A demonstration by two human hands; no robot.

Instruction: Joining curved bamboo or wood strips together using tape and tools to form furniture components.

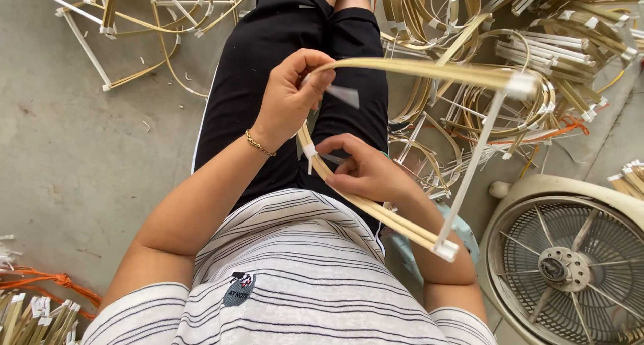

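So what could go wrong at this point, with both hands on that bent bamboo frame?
1. The bent bamboo frame looks under tension; if the left hand slips, it could spring open.
2. The loose tape strip at the left hand's fingertips might stick to itself or wrinkle.
3. The right hand pinches close to the taped joint; thin strip edges could cut or splinter a finger.

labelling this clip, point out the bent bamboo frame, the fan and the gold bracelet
bent bamboo frame (pixel 416 68), head view, upper strip
fan (pixel 562 268), head view, centre hub
gold bracelet (pixel 258 144), head view, chain on wrist
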